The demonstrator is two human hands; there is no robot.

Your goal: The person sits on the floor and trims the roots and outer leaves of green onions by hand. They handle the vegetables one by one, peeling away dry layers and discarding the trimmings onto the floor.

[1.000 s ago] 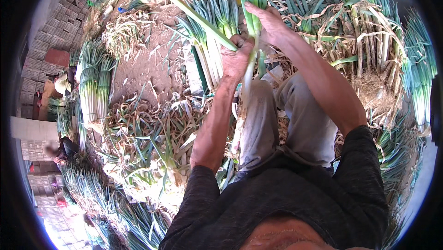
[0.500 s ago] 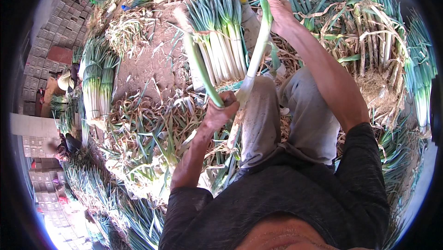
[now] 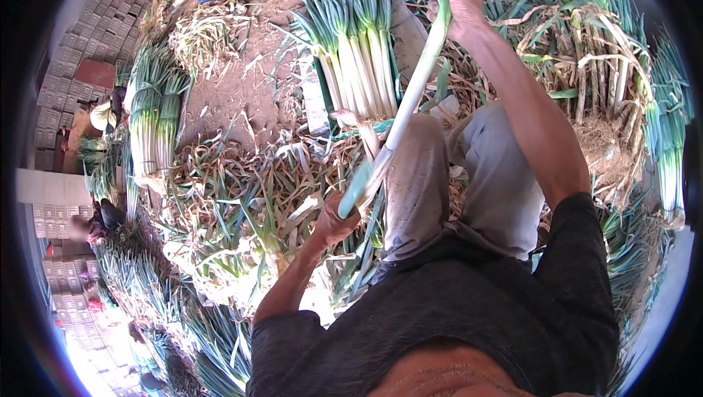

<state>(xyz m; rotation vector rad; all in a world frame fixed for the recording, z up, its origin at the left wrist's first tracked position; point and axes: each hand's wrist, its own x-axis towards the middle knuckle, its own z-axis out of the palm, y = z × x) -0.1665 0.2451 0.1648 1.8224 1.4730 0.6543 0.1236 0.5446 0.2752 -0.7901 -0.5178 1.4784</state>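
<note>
A long green onion (image 3: 414, 94) slants from the upper middle down to my left knee, its white shaft bare and smooth. My right hand (image 3: 463, 10) is closed round its green upper part. My left hand (image 3: 338, 220), lower and to the left, is closed on a peeled outer leaf (image 3: 357, 186), which stretches up beside the onion's lower end. Whether leaf and stalk are still joined there I cannot tell. Just beyond my knees, several clean white-shafted green onions (image 3: 359, 53) stand together in a green crate (image 3: 379, 127).
Stripped leaves (image 3: 242, 203) litter the ground at left. Unpeeled green onions with dry leaves and roots (image 3: 597, 78) lean at right. Tied bundles (image 3: 155, 130) stand at far left, before stacked crates (image 3: 95, 38). Another person (image 3: 95, 227) is at the left edge.
My left hand has moved down toward me, drawing the leaf along the stalk. My right hand has shifted slightly farther away and right, with the onion's upper part.
</note>
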